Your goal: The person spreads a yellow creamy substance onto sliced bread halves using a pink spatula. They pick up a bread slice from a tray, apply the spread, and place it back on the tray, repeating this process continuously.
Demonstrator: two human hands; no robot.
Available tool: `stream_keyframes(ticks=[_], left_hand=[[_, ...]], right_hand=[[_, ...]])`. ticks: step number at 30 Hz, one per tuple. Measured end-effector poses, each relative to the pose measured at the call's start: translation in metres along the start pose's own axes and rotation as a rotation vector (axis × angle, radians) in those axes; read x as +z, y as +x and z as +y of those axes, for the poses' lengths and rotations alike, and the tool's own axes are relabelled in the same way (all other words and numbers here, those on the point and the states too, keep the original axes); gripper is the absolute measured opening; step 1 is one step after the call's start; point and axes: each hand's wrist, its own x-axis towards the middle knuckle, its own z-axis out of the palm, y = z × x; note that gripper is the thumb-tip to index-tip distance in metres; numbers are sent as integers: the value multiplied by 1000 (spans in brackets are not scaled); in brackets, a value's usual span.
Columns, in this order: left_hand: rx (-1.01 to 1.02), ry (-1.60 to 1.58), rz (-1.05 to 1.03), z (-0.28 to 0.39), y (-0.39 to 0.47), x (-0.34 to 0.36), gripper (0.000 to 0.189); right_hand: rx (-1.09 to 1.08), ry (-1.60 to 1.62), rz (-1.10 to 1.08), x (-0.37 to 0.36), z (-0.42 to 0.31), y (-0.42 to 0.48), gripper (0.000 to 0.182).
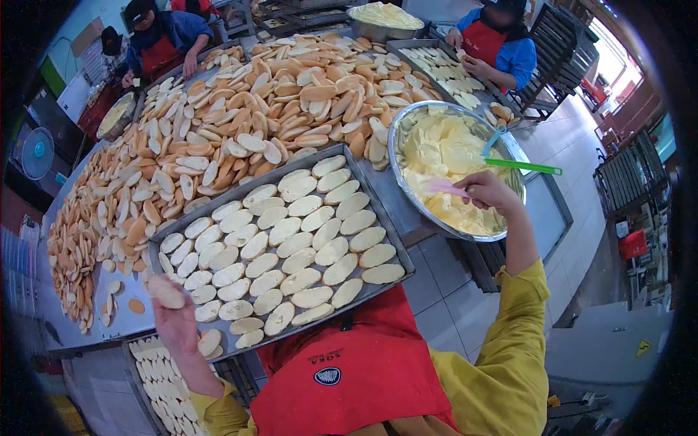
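Note:
In my left hand is an oval bread slice, held up over the near left corner of a metal baking tray. Rows of bread slices coated with a pale spread cover most of that tray. A few slices lie at its near left corner, close to my wrist. My right hand grips a pink spatula, its blade in the pale yellow cream. A large metal bowl holds this cream, along with a green-handled spatula and a light blue utensil.
A big heap of bread slices spreads over the metal table. Co-workers stand across it, one at the far right beside another tray. A lower tray of slices sits near my left side. Dark racks stand at right.

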Motion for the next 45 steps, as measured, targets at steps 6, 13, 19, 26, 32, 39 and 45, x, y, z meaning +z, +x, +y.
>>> stream_keyframes(ticks=[6,13,19,26,32,39,45], left_hand=[[-227,-96,49,-69,-4,46,43],[-627,-603,-112,-123,-9,62,47],[-456,-142,17,-132,-15,74,46],[-398,183,-217,-124,-18,66,51],[-454,-41,-313,-106,-16,77,69],[-590,-226,-307,-108,-16,82,80],[-578,-309,-233,-102,-20,88,63]], right_hand=[[-154,490,-48,44,-4,-26,35],[-268,672,-487,196,-74,-40,32],[-352,548,-417,244,-76,-32,30],[-343,453,-329,245,-77,-37,33],[-671,407,-316,247,-83,-35,35],[-1082,242,11,249,-102,-36,39],[-1279,-292,201,235,-107,-35,33]])
